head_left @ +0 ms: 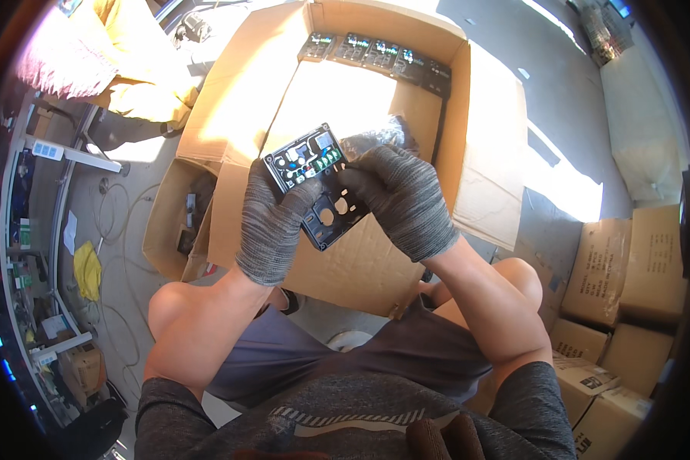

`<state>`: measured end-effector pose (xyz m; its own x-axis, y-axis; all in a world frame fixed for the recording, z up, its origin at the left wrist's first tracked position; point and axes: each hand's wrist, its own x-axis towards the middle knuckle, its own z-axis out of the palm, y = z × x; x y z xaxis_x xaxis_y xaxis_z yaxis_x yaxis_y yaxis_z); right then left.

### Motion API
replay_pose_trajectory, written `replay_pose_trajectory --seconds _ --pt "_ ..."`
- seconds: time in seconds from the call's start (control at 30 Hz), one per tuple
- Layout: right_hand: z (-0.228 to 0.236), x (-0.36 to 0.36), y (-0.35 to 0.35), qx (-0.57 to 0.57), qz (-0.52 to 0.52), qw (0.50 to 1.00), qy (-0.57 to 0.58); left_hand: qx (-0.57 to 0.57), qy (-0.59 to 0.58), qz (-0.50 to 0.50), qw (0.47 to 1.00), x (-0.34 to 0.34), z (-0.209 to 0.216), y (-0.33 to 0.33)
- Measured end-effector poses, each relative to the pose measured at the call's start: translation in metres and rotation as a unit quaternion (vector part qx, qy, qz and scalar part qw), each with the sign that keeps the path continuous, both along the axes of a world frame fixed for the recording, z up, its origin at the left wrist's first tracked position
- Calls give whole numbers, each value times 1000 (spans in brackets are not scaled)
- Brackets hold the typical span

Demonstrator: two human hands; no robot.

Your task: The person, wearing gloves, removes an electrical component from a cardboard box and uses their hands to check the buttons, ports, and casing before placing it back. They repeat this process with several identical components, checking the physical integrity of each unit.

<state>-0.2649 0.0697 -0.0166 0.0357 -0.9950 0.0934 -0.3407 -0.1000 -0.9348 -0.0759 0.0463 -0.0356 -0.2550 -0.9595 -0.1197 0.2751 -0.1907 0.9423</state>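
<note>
Both my hands wear grey knitted gloves and meet above a large open carton. My left hand [272, 218] is closed on a black housing [308, 159] whose open face shows a circuit board with green terminal blocks. Just below it, tilted, hangs a black cover [331, 220] with round cut-outs; my left thumb lies close to its upper edge. My right hand [406, 188] is closed, thumb and fingers pinched at the upper right edge of that cover. Its fingertips are partly hidden, so how firmly they grip cannot be made out.
Inside the large carton [491, 146], a row of similar black units [383, 55] stands along the far wall, and a clear plastic bag [379, 136] lies nearer. A smaller carton [161, 222] sits at left. Stacked boxes [594, 268] stand right. Another person's yellow-clad leg [134, 54] is at upper left.
</note>
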Motion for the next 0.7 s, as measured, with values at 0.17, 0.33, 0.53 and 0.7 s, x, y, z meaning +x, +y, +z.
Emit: replay_pose_trajectory --seconds 0.17,0.33,0.53,0.7 --pt "13 0 -1 -107 -7 934 340 -7 19 -2 1000 -7 1 5" --pt "21 10 -2 -135 -1 941 310 -24 -27 -9 999 -4 -5 6" --pt "6 5 -12 -44 24 960 277 -1 40 -6 999 -5 -7 7" --pt "12 6 -13 48 -6 987 156 22 117 -37 992 -3 -8 2"
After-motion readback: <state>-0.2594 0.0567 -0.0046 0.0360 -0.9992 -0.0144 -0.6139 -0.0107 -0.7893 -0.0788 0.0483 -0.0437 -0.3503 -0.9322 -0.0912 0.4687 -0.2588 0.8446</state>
